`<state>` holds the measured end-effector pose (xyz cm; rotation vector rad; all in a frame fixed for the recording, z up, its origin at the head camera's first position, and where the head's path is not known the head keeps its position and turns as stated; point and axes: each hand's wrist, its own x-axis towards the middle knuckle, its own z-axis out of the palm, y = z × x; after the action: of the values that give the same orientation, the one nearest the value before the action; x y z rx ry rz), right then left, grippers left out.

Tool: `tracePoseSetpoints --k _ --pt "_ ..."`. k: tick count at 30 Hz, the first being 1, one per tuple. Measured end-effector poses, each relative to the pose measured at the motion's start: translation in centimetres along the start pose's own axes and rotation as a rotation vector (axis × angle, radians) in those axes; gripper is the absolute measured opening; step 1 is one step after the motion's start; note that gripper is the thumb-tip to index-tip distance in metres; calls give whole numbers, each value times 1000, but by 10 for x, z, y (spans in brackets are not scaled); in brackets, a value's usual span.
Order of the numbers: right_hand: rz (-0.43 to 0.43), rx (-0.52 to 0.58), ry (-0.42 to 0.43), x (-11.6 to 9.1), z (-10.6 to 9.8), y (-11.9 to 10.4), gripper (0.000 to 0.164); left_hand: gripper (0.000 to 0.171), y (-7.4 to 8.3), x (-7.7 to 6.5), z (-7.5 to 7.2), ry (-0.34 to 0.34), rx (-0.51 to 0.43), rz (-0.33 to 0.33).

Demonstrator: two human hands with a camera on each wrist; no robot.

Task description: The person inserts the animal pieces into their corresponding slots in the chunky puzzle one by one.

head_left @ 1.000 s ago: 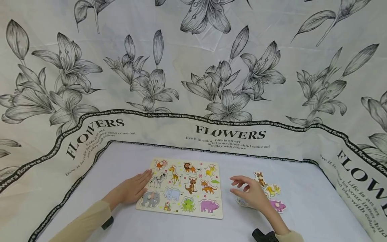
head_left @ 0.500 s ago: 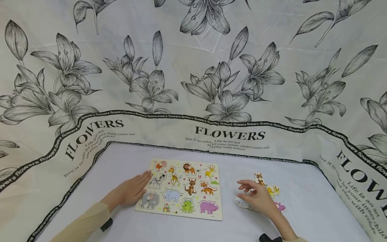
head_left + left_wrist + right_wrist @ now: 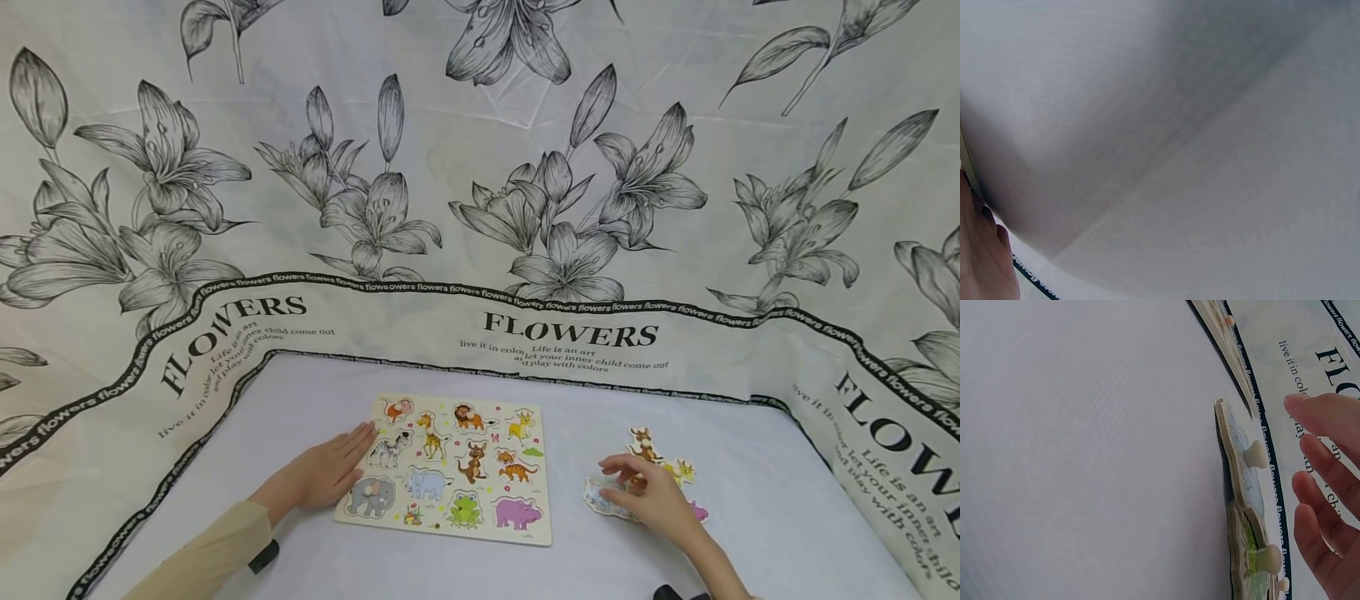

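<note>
My left hand [image 3: 330,468] lies with straight fingers along the left edge of a wooden animal puzzle board [image 3: 542,493]; in the left wrist view only part of that hand [image 3: 985,259] shows, at the lower left. My right hand [image 3: 651,498] hovers over loose puzzle pieces right of the board, thumb and fingers apart with nothing between them. Closest to its thumb is a pale blue piece [image 3: 597,498]. The right wrist view shows this blue piece [image 3: 1239,465] edge-on, its round knob [image 3: 1258,454] facing the spread fingers.
A kangaroo piece [image 3: 641,442], a yellow horned-animal piece [image 3: 681,471] and a purple piece [image 3: 699,509] lie around the right hand, partly covered by it. A greenish piece [image 3: 1250,547] sits beside the blue one. Behind the white tabletop [image 3: 757,467] hangs a flower-print cloth [image 3: 420,325].
My right hand has moved right and slightly down over the loose pieces, uncovering more of the pale blue one. The left hand and the board stay in place.
</note>
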<state>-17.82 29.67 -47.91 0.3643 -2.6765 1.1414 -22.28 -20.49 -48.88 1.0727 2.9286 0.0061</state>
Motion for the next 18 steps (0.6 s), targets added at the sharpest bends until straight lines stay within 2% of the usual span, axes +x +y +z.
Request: tracePoseSetpoints --k 6,12,18 --pt "-47 7 -3 -2 -1 7 34 55 1 1 -1 0 -9 -1" --pt "-3 56 -30 -6 -2 8 34 55 0 1 -1 -10 -19 -9" --pt "17 60 -40 -7 -4 7 34 55 0 0 0 -12 -17 -11"
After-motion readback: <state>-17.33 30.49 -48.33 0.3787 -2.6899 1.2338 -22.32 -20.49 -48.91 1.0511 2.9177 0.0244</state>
